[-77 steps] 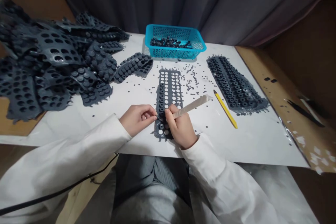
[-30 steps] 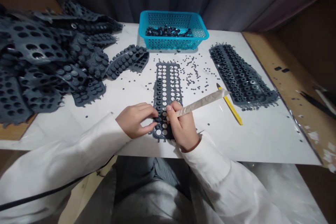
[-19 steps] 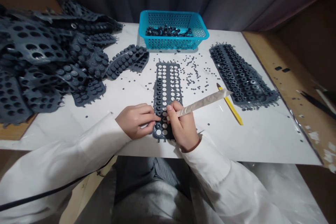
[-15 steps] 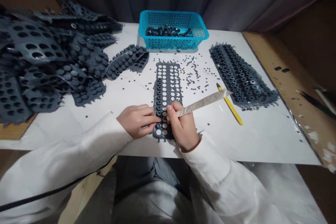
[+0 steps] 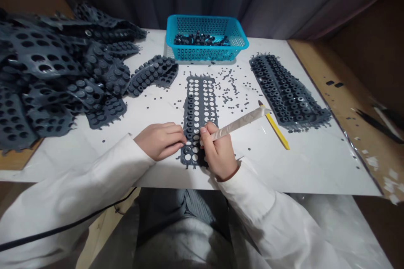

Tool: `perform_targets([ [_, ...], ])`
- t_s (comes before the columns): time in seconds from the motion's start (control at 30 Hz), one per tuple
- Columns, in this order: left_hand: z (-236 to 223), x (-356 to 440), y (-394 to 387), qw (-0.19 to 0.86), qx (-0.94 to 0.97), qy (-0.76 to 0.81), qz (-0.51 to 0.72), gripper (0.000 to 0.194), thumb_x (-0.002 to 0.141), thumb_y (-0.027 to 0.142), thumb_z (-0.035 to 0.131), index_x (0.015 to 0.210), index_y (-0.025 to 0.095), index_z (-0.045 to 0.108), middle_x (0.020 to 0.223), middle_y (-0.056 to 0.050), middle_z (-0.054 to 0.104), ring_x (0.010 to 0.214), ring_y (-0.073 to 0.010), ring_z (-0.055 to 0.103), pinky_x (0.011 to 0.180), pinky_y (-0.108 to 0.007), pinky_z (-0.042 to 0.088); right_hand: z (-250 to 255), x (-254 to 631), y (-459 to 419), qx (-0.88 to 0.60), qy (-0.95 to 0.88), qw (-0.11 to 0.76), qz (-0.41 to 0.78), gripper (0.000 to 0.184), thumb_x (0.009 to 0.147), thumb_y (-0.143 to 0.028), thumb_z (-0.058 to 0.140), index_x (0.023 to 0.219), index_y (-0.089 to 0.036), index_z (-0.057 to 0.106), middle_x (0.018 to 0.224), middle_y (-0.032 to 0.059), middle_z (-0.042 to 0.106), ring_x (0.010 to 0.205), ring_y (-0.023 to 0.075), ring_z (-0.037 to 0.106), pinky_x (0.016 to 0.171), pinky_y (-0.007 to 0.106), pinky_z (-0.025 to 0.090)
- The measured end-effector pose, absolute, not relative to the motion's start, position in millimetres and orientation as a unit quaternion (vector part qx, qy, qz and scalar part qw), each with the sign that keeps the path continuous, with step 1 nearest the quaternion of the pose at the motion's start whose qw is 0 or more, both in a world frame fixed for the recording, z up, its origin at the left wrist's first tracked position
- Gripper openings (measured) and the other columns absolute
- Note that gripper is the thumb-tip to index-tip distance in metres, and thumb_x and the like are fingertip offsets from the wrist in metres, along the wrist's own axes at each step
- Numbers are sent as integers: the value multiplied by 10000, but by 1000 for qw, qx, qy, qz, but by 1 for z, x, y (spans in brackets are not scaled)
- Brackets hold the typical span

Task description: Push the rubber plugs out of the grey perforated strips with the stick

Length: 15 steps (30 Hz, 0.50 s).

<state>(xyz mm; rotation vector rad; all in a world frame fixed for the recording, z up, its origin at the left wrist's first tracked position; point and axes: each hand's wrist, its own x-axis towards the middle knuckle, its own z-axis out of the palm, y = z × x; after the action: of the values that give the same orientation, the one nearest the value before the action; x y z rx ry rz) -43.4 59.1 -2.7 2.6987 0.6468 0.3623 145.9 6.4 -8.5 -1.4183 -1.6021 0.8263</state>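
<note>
A dark grey rubber sheet with rows of round holes lies flat on the white table in front of me. Raised ring-shaped plugs fill part of its left column; other holes show white. My right hand grips a slim tool wrapped in pale tape like a pen; its working tip is hidden by my fingers over the sheet. At the sheet's lower left edge, my left hand has thumb and fingers pinched together. Whatever sits between those fingertips is hidden. Beside them, one hole in the left column shows white.
A blue plastic basket holding small black parts stands at the back. Rubber sheets are heaped in a pile at left. Another studded sheet and a yellow pencil-like tool lie right. Small black discs are scattered behind; black tweezers lie far right.
My left hand reached onto the sheet's left column, then drew back left with fingers pinched. A hole there now shows white where a dark plug was. My right hand has stayed nearly in place.
</note>
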Motion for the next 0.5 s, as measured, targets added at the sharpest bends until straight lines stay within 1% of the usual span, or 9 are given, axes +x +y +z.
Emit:
perform_targets([
  [0.23,1,-44,63,260,933,220,114,178,883,212,382,864,162,552,844,-57,568,816,-165,503,742,-262,399,-9,147,7,-577,-630,405,327,310,925,-315,351,632,-213,352,544,-34,418,517,119,415,523,241,279],
  [0.37,2,-52,69,331,916,195,114,164,879,202,412,859,169,571,875,-59,569,850,-150,516,777,-242,402,-8,147,7,-580,-626,408,324,315,924,-315,354,627,-212,339,537,-35,415,514,118,412,527,245,283],
  [0.5,5,-66,73,374,894,220,109,163,866,219,453,838,160,602,888,-72,595,856,-151,539,793,-247,411,-9,147,7,-577,-625,413,327,318,922,-316,366,623,-207,355,539,-34,428,523,116,427,533,247,300],
])
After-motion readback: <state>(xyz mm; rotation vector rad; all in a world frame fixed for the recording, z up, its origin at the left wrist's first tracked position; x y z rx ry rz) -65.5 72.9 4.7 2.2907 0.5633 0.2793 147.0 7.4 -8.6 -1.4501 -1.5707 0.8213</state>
